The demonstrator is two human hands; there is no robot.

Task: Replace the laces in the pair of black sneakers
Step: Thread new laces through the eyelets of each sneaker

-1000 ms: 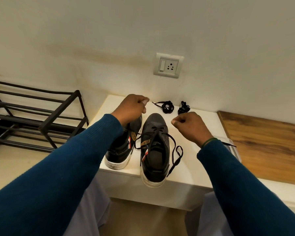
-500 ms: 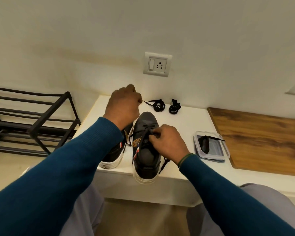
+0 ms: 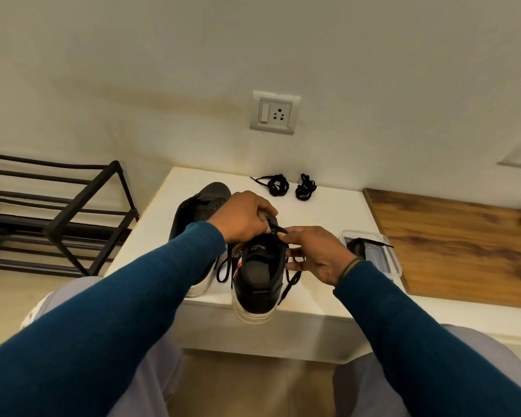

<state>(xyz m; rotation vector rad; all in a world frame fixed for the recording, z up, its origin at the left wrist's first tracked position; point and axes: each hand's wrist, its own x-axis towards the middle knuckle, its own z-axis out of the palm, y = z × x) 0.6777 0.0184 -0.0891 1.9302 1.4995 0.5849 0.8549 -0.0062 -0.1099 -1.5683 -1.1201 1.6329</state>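
Left hand [image 3: 243, 217]: we see it clenched over the front of the near sneaker [image 3: 257, 284], its fingers curled round a black lace [image 3: 291, 284] that comes out from under the knuckles.
Right hand [image 3: 315, 255]: thumb and forefinger pinch the same lace just beside the left hand's fingertips, and the other fingers [image 3: 290, 253] spread along the sneaker's right side.
Lace: it is threaded through the near sneaker. One loose end hangs down on the left side, the other trails down the right side under the right hand.
Near sneaker: black with a white sole, toe towards the wall, standing on the white ledge [image 3: 328, 212] with its heel out over the front edge.
Far sneaker [image 3: 197, 203]: also black, just beside the near one on its left, largely hidden by the left forearm. We cannot tell whether it is laced.
Spare laces [image 3: 278, 186]: two small black bundles lie on the ledge near the wall, side by side and apart from the sneakers.
Plastic container [image 3: 387, 260]: clear, on the ledge to the right of the right wrist, with something dark in it — we cannot make out what.
Wooden board [image 3: 451, 239]: to the right of the container.
Shoe rack [image 3: 57, 212]: black metal, left of the ledge.
Wall socket [image 3: 274, 112]: on the wall above the ledge.
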